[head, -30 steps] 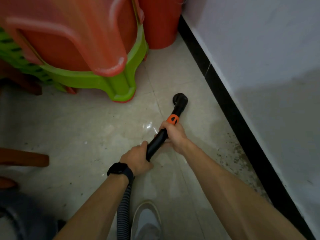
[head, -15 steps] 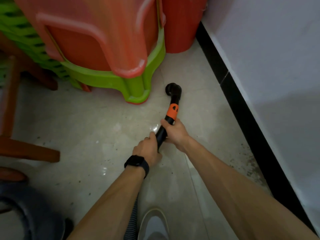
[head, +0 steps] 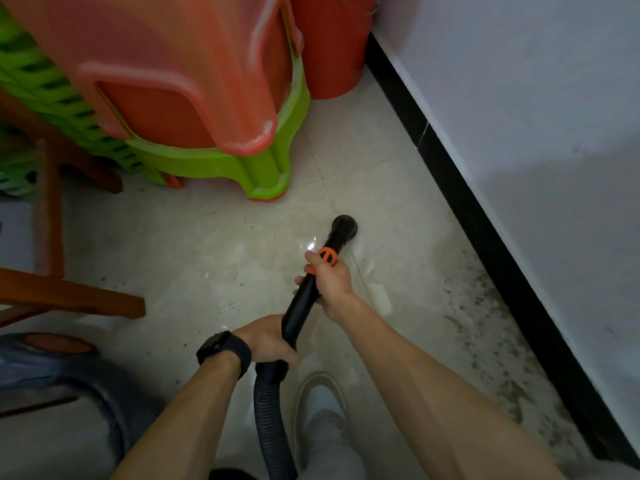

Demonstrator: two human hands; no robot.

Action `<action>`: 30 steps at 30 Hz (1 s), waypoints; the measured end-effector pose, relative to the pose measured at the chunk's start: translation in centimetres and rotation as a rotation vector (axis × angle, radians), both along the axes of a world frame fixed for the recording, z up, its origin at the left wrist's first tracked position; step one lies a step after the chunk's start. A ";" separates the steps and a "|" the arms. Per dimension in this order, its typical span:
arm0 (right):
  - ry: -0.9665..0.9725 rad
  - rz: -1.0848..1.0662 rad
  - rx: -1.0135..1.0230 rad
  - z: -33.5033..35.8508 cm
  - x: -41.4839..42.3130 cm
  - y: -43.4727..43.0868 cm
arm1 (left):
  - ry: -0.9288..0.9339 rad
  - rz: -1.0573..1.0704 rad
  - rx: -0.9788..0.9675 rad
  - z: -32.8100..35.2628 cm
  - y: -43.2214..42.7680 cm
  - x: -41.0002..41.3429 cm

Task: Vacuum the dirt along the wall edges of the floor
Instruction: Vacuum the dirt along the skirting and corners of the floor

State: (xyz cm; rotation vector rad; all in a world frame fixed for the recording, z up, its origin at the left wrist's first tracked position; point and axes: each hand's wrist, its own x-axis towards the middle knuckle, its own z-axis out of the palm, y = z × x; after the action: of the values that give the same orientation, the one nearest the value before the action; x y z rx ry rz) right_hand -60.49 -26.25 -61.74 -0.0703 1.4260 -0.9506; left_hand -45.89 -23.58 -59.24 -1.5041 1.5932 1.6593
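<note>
While the round black nozzle (head: 344,227) seems to rest on the cream floor tiles (head: 207,258), it is out in the open, well apart from the edge I am meant to clean. From the head view, the dark speckled dirt (head: 491,327) lies in a band to my right, hard against the glossy black skirting strip (head: 485,223) at the foot of the white wall (head: 536,116). To do this pass well, I judge I should swing the nozzle right until it runs beside the skirting. Then I should draw it slowly along the strip with the mouth flat to the tile, overlapping each stroke so the grit lifts and does not scatter. The stacked orange and green plastic stools (head: 194,84) stand near on the left, so the sweep should stay low and short on that side.

My right hand (head: 330,278) is wrapped firmly round the black plastic wand (head: 301,306) just behind its orange collar, thumb on top, fingers curled under. My left hand (head: 268,341), with the black wristwatch (head: 225,351) on its wrist, grips the wand's lower end where the ribbed black hose (head: 270,427) joins. The hose trails down past my pale shoe (head: 322,403). Neither hand has any slack; both hold the wand.
</note>
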 end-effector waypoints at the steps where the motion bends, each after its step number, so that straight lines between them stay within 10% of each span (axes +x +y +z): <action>1: 0.049 -0.024 0.010 -0.1 -0.4 0.7 | 0.002 -0.028 0.021 0.0 0.1 -0.5; 10: 0.355 -0.227 0.145 -0.8 -6.7 7.7 | -0.023 -0.286 0.141 -1.6 2.9 -7.3; 30: 0.060 0.212 0.059 1.8 -4.8 6.4 | -0.120 -0.152 0.101 1.6 5.6 -3.6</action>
State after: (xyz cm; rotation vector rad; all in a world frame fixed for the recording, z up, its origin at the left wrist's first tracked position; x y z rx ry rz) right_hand -65.33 -19.90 -59.90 -0.2040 1.4684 -0.7371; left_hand -49.54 -18.03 -57.67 -1.3702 1.4977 1.5133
